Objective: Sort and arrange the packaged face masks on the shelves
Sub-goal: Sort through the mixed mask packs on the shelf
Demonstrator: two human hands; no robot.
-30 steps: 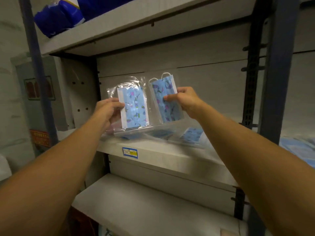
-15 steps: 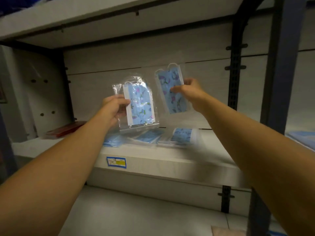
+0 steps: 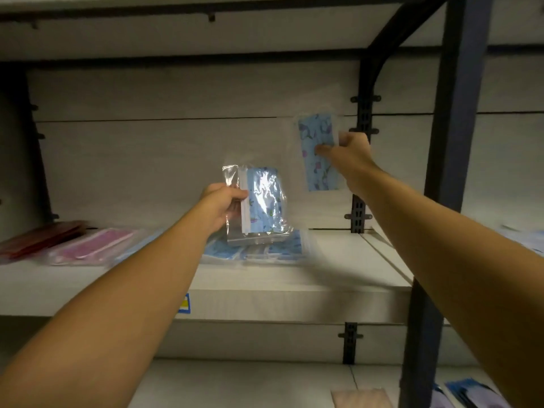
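Red and pink packs (image 3: 73, 242) are lying far left on the shelf (image 3: 294, 293). Left hand (image 3: 220, 207) is pinching a bagged blue mask (image 3: 260, 201), long axis upright, directly over the blue pile (image 3: 256, 248). Right hand (image 3: 347, 156) is gripping a second pack (image 3: 316, 151), higher, farther right.

Hands apart, view panned left

Right hand (image 3: 348, 156) has carried its blue mask pack (image 3: 319, 151) up and right, toward the black upright (image 3: 365, 119); left hand (image 3: 223, 207) has dropped its pack (image 3: 262, 201) lower, just over the blue packs on the shelf (image 3: 323, 278). Gap between the two packs widened. Pink packs (image 3: 91, 245) and red packs (image 3: 41, 235) came into view at left.
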